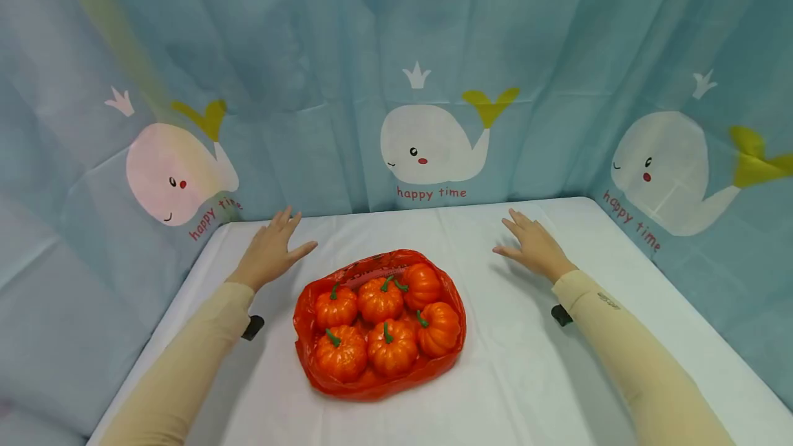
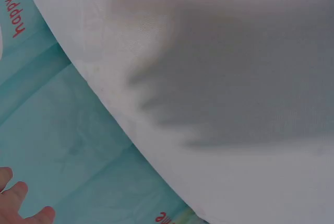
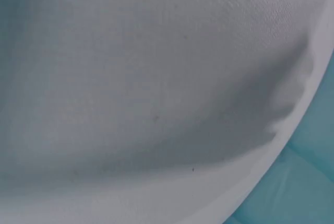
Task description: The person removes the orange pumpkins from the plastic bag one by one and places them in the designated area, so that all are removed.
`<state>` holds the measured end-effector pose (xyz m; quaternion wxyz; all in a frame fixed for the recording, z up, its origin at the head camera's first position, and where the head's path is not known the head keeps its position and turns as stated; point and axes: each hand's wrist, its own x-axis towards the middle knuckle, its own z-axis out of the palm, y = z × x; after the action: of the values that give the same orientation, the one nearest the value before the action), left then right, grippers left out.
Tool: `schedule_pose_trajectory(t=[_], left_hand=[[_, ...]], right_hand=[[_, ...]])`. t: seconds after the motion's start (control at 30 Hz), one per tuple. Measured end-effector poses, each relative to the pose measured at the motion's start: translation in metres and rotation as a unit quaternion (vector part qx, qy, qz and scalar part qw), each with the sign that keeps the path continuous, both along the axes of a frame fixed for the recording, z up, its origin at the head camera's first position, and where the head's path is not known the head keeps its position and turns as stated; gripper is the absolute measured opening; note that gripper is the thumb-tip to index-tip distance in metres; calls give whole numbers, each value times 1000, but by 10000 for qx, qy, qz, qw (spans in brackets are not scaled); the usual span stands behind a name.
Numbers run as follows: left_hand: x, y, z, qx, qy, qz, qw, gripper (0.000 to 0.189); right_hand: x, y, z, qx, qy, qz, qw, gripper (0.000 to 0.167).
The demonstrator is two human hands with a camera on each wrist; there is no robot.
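A red plastic bag (image 1: 461, 336) with its mouth spread wide lies on the white table, filled with several small orange pumpkins (image 1: 392, 347) that have green stems. To the upper left of the bag, my left hand (image 1: 265, 253) hovers over the table with fingers spread, holding nothing. Its fingertips (image 2: 20, 188) show in the lower left corner of the left wrist view. My right hand (image 1: 534, 248) is held out on the other side, to the right of the bag, its fingers extended and free of any object. Only its shadow on the cloth appears in the right wrist view.
The table (image 1: 495, 377) has a white cloth over it. Light blue curtains (image 1: 322, 150) printed with whales and "happy time" hang along its far, left and right sides. A small black device (image 1: 252, 327) sits under the left wrist, and another black device (image 1: 561, 315) under the right.
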<state>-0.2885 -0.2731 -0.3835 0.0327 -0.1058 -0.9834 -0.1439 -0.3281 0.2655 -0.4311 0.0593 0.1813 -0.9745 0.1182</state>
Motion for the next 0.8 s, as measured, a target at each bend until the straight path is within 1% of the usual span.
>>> schedule_pose_trajectory(t=[0.13,0.3,0.43,0.57,0.7,0.8], left_hand=[[4,4,1,203,-32,-35,9998,92],[10,5,0,451,-46,-14,9990,93],[13,4,0,537,-25,-14,9986,94],[20,2,1,573,-51,-6,9983,96],[28,1,0,702,-86,19,9975,96],[33,2,-3,823,-93,-9,9966,94]], right_hand=[[7,2,-2,-250,-135,-13,9996,87],[11,4,-3,-410,-143,-33,9991,88],[14,4,1,-570,-303,-94,9979,96],[17,0,3,-708,-437,-137,9964,102],[21,-7,2,-752,-483,-97,9959,101],[25,-12,1,-778,-509,-35,9957,99]])
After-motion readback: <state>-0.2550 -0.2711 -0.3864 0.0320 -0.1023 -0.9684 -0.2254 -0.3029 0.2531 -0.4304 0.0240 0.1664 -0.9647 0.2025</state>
